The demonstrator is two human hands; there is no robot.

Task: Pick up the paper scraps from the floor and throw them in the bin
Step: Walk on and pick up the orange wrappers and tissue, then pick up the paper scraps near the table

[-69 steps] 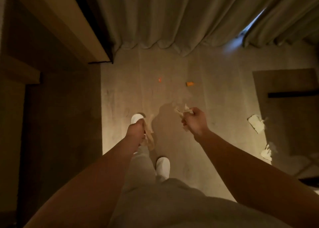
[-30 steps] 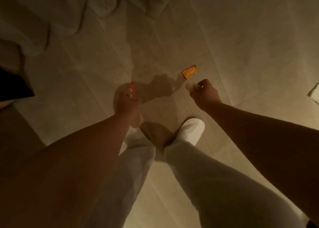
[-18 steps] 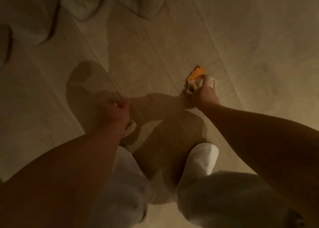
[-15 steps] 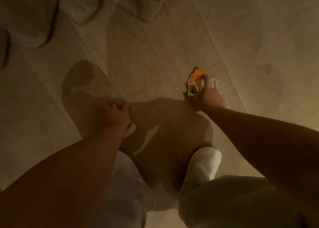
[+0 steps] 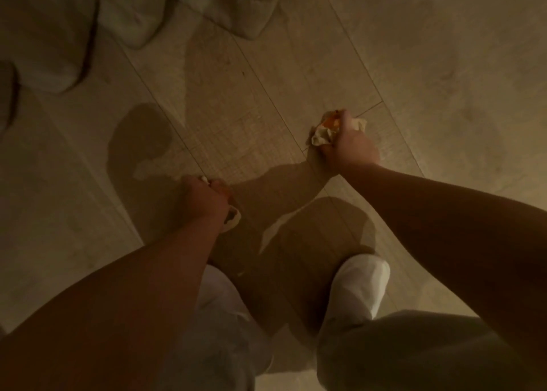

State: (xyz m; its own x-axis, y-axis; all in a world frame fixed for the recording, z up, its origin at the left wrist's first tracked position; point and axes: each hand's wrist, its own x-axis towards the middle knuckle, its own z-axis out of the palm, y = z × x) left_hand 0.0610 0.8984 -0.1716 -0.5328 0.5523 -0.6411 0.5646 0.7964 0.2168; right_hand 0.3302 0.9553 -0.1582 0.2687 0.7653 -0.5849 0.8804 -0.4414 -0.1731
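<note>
Head view, looking down at the pale wood-plank floor (image 5: 242, 100), dimly lit, with the pale folds of hanging curtain fabric (image 5: 133, 20) along the upper edge and the person's shadow across the planks. The step in hand appears to be the gathering of a scrap at floor level with hands that are already loaded; done well, it calls for pinching the new piece with the fingertips alone while the remaining fingers keep the earlier paper trapped against the palm, and for lifting straight up so that nothing slips out on the way to the bin, which is not in view. The white slipper (image 5: 358, 287) stands below and between the two arms, near the light trouser leg (image 5: 225, 331). The right hand (image 5: 350, 146), low over the floor, is clenched around a wad of crumpled pale paper scraps (image 5: 321, 134), with a small orange paper scrap (image 5: 331, 122) tucked in at the top of the fist; whether the wad touches the floor cannot be told. The left hand (image 5: 204, 198) is likewise closed, a crumpled pale paper scrap (image 5: 232, 217) protruding from its lower side and a trace of orange showing at the thumb; what that orange is cannot be told. No loose scrap shows on the visible floor.
</note>
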